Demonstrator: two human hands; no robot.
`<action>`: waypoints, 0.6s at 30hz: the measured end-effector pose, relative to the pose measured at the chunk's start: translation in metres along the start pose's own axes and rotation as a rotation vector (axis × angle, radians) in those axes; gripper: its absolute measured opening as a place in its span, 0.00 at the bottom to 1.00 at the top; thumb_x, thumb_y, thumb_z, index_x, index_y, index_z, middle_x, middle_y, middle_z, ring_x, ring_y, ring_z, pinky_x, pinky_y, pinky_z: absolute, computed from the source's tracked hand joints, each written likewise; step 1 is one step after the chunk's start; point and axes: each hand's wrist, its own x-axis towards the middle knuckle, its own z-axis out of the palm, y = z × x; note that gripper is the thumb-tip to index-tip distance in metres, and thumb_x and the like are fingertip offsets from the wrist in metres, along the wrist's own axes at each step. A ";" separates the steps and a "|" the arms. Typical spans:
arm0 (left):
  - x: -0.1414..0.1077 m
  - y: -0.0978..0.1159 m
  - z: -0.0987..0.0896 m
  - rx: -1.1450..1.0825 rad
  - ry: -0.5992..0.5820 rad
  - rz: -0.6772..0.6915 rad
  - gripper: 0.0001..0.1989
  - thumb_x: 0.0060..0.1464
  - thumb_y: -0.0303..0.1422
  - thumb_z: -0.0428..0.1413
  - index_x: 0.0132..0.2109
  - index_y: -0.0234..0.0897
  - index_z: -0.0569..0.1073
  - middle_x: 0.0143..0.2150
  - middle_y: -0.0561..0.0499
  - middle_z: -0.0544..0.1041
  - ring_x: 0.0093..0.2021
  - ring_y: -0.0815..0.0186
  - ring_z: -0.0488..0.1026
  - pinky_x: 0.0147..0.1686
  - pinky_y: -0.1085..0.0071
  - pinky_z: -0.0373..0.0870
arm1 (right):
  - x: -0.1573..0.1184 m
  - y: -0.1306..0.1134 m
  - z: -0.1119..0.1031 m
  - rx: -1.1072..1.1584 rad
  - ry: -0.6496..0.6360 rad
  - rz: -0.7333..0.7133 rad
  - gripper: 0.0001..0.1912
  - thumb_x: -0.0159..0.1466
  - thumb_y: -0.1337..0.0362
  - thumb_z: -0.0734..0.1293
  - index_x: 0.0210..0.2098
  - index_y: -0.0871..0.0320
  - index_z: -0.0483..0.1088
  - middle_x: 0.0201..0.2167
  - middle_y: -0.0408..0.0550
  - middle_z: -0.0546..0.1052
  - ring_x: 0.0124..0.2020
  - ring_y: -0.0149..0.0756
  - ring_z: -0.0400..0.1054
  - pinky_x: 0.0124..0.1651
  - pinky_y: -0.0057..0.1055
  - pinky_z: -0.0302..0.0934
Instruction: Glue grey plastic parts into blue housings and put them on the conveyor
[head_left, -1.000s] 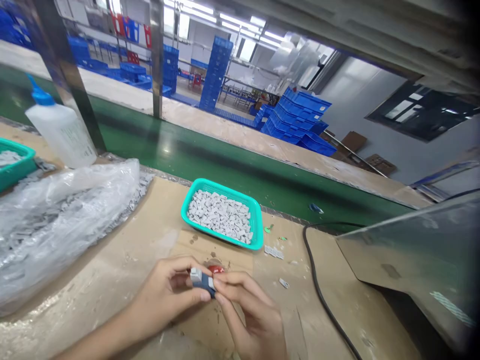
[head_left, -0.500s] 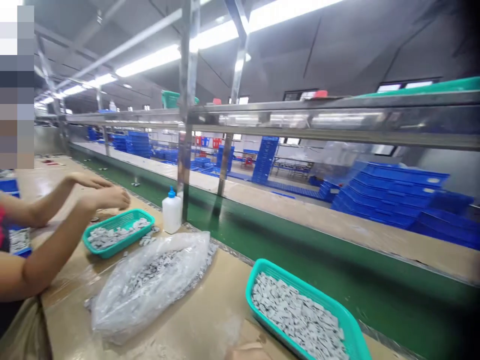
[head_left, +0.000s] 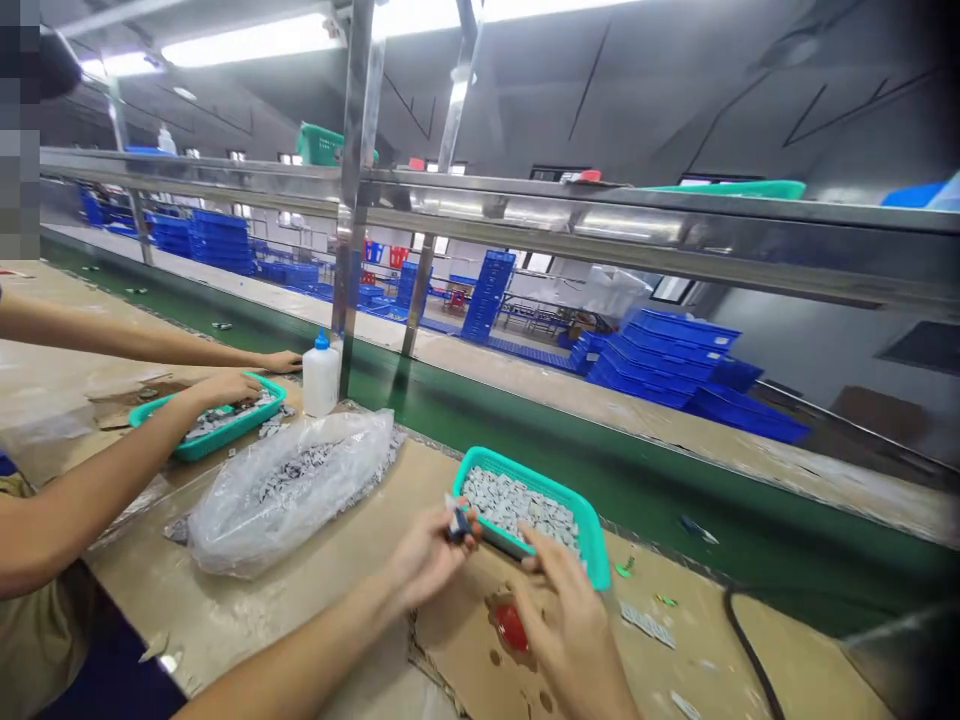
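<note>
Two bare hands work above a tan bench in the head view. The left hand, palm up, pinches a small dark-and-light part in its fingertips, near the left end of a teal basket. The right hand has thumb and forefinger spread well apart, in front of the basket's near side. Between the hands, a glossy red patch lies on cardboard. The work looks partway: one part is in hand, though it is too small to tell how complete. Plenty seems left, since loose pale pieces thickly cover the basket's bottom and an open plastic bag at left holds more.
</note>
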 end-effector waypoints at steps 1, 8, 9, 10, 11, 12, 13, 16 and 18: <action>0.002 0.009 -0.002 -0.013 -0.014 0.011 0.10 0.45 0.23 0.52 0.38 0.27 0.66 0.29 0.48 0.66 0.28 0.73 0.65 0.27 0.79 0.61 | 0.009 0.007 -0.006 -0.049 -0.034 0.033 0.20 0.60 0.65 0.56 0.52 0.57 0.60 0.40 0.51 0.70 0.38 0.37 0.68 0.39 0.33 0.65; 0.007 0.046 -0.013 0.084 -0.093 0.158 0.15 0.46 0.26 0.52 0.44 0.31 0.62 0.26 0.54 0.59 0.25 0.75 0.60 0.23 0.81 0.56 | 0.069 0.071 -0.002 -0.218 -0.500 0.169 0.10 0.61 0.68 0.60 0.42 0.61 0.66 0.43 0.52 0.70 0.42 0.36 0.66 0.44 0.38 0.61; 0.007 0.047 -0.015 0.135 -0.087 0.179 0.15 0.47 0.27 0.52 0.44 0.32 0.61 0.26 0.55 0.58 0.25 0.76 0.59 0.22 0.81 0.56 | 0.075 0.076 0.001 -0.218 -0.562 0.167 0.10 0.61 0.65 0.61 0.42 0.60 0.66 0.43 0.50 0.70 0.41 0.35 0.66 0.42 0.37 0.62; 0.008 0.047 -0.017 0.198 -0.076 0.199 0.15 0.48 0.29 0.51 0.45 0.32 0.61 0.26 0.55 0.57 0.24 0.76 0.59 0.22 0.81 0.56 | 0.080 0.080 0.004 -0.215 -0.613 0.162 0.10 0.62 0.64 0.61 0.42 0.59 0.66 0.43 0.48 0.70 0.40 0.34 0.66 0.41 0.35 0.63; 0.009 0.047 -0.018 0.274 -0.062 0.219 0.15 0.50 0.31 0.50 0.46 0.32 0.60 0.25 0.56 0.57 0.24 0.76 0.59 0.22 0.81 0.56 | 0.085 0.083 0.005 -0.208 -0.648 0.155 0.10 0.62 0.63 0.60 0.42 0.59 0.66 0.42 0.47 0.70 0.38 0.33 0.67 0.39 0.34 0.63; 0.013 0.047 -0.019 0.362 -0.047 0.237 0.14 0.52 0.32 0.48 0.46 0.33 0.60 0.25 0.56 0.57 0.24 0.76 0.59 0.21 0.81 0.56 | 0.088 0.085 0.005 -0.198 -0.668 0.147 0.10 0.62 0.63 0.60 0.41 0.59 0.66 0.41 0.47 0.70 0.37 0.32 0.67 0.38 0.33 0.63; 0.018 0.047 -0.019 0.463 -0.032 0.251 0.14 0.54 0.34 0.46 0.46 0.33 0.59 0.25 0.56 0.58 0.23 0.76 0.59 0.21 0.80 0.56 | 0.090 0.087 0.004 -0.183 -0.673 0.138 0.09 0.62 0.63 0.60 0.39 0.59 0.67 0.40 0.47 0.71 0.36 0.31 0.67 0.37 0.32 0.63; 0.053 0.053 -0.013 0.835 -0.001 0.252 0.15 0.57 0.37 0.43 0.47 0.33 0.61 0.29 0.53 0.65 0.24 0.74 0.63 0.22 0.76 0.62 | 0.091 0.091 0.002 -0.106 -0.617 0.130 0.06 0.60 0.67 0.63 0.27 0.62 0.68 0.28 0.43 0.72 0.29 0.29 0.67 0.35 0.30 0.62; 0.088 0.062 -0.005 1.128 0.006 0.218 0.15 0.56 0.37 0.45 0.46 0.32 0.64 0.34 0.50 0.69 0.27 0.71 0.67 0.26 0.72 0.66 | 0.089 0.092 0.002 -0.025 -0.529 0.154 0.10 0.52 0.77 0.64 0.18 0.61 0.67 0.20 0.43 0.71 0.26 0.31 0.66 0.32 0.29 0.59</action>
